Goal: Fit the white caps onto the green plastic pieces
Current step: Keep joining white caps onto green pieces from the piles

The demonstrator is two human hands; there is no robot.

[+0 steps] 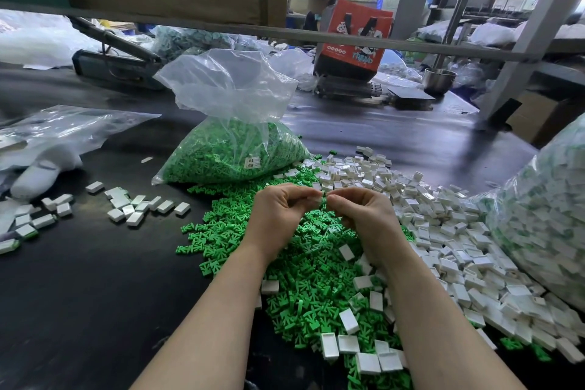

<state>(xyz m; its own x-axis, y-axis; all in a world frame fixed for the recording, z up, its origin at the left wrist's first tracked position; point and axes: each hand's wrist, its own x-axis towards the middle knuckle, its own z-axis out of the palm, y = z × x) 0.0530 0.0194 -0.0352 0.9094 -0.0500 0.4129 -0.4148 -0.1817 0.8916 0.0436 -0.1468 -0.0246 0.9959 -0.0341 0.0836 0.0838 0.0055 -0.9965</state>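
Both hands meet above the green pile. The left hand point(280, 210) pinches a white cap point(313, 199); the right hand point(364, 212) has its fingertips closed against that cap, on what I cannot tell. A small group of assembled pieces point(133, 207) lies at near left. Large loose heaps of green pieces point(304, 263) and white caps point(443, 231) remain, plus a full bag of green pieces point(234, 152). Judgement: early in the job.
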